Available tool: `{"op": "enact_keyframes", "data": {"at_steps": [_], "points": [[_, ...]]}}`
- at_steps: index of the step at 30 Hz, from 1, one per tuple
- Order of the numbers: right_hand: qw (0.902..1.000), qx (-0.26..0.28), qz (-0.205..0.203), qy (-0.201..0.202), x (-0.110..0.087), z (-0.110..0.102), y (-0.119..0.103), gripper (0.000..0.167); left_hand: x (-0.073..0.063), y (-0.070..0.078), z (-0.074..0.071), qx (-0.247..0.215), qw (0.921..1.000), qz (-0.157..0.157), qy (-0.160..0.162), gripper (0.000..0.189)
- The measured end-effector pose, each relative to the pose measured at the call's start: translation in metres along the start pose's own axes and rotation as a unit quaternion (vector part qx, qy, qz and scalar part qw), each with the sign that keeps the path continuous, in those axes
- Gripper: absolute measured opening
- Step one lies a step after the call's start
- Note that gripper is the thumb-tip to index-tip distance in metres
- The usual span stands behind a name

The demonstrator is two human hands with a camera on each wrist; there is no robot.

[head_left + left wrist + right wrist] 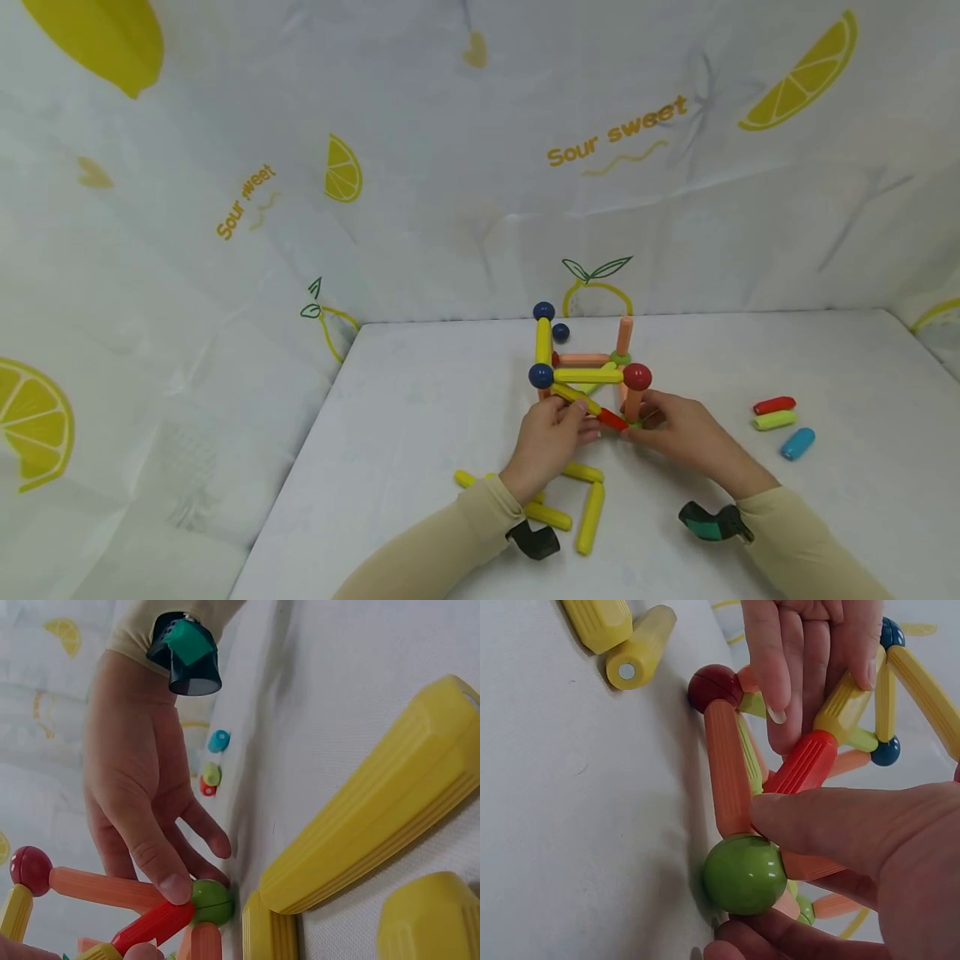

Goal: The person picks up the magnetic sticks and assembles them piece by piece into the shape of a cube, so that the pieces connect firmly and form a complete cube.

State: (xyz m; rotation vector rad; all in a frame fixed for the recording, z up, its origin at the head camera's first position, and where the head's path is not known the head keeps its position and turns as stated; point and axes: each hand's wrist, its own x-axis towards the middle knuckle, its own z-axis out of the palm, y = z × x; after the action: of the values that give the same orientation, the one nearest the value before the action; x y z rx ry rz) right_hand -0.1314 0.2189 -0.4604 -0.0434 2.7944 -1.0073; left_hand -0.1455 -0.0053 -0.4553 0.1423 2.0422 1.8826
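A frame of magnetic rods and balls stands on the table, with a red ball [637,377], blue balls [542,375] and a yellow top rod [588,376]. My left hand [543,437] pinches a slanting yellow rod [846,705] between thumb and fingers. A short red rod [804,765] joins its end and runs down towards a green ball [744,875] at the frame's lower near corner. There my right hand [678,429] holds the corner, thumb by the red rod's end and fingers beneath the ball. An orange rod [105,889] rises from this ball to the red one.
Several loose yellow rods [590,518] lie in front of the frame, partly under my left forearm. To the right are short red [774,406], lime [775,420] and blue [798,443] rods. Behind the table hangs a white lemon-print cloth [450,183].
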Motion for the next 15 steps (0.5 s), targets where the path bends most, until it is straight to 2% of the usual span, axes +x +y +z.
{"op": "enact_keyframes", "data": {"at_steps": [8, 12, 15], "points": [[0.9997, -0.01, -0.003, 0.021, -0.001, 0.004, -0.001, 0.044, 0.001, -0.001, -0.002, 0.014, 0.9999, 0.004, -0.001, 0.025], [0.9999, -0.009, 0.0, 0.012, -0.002, 0.001, 0.0, 0.047, -0.002, 0.001, -0.007, 0.07, 0.9975, 0.002, -0.011, 0.028], [1.0, -0.006, -0.002, -0.005, -0.003, -0.005, 0.002, 0.05, -0.007, 0.003, -0.018, 0.119, 0.9923, 0.009, -0.032, 0.035]]}}
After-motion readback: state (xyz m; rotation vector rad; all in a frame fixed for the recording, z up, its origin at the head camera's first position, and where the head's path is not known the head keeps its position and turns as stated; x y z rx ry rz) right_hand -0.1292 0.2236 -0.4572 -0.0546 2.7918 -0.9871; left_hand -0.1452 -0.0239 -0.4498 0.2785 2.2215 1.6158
